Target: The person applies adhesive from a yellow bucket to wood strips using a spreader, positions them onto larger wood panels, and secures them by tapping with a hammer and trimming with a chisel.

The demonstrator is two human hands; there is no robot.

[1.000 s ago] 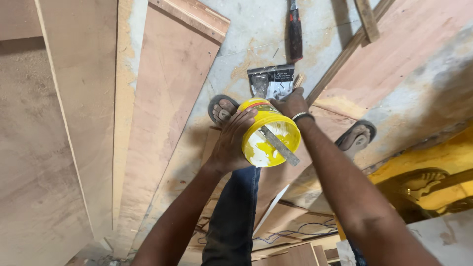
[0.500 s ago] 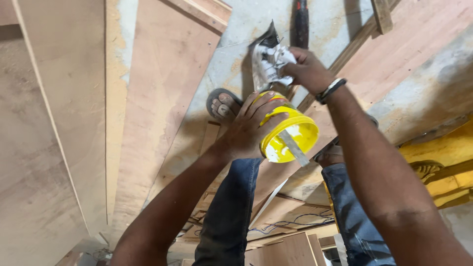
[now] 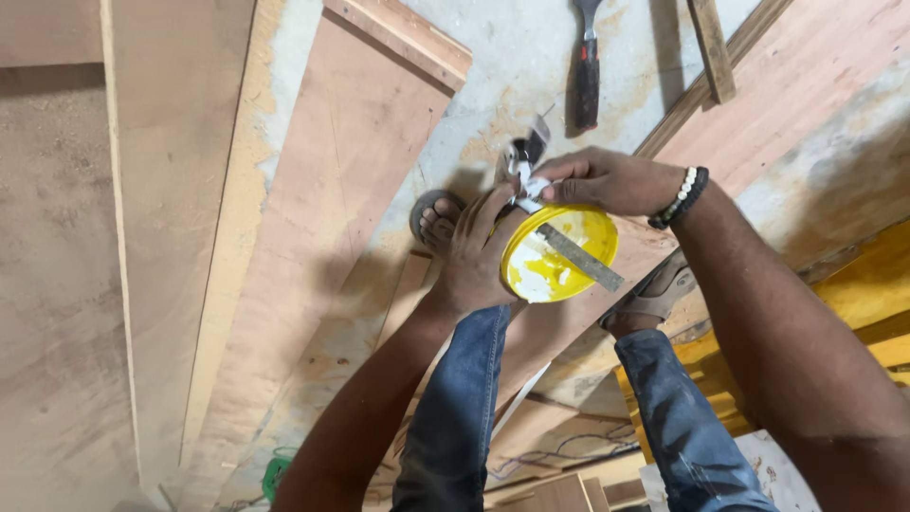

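Observation:
A yellow plastic tub (image 3: pixel 557 256) with pale glue inside and a flat metal strip (image 3: pixel 580 258) lying across its mouth is gripped from the left side by my left hand (image 3: pixel 479 256). My right hand (image 3: pixel 607 180), with a bead bracelet at the wrist, pinches a crumpled white and black packet (image 3: pixel 524 169) at the tub's far rim. Both hands are over my legs in blue jeans, and my sandalled feet stand on the floor below.
Long plywood boards (image 3: pixel 332 190) lie on the dusty concrete floor to the left and right. A hammer with a dark handle (image 3: pixel 588 71) lies on the floor ahead, beside a thin wooden strip (image 3: pixel 711 47). A yellow object (image 3: pixel 863 313) sits at the right.
The right hand has brought the packet down from above the floor to the tub's rim. The tub is now tilted to show its inside more fully.

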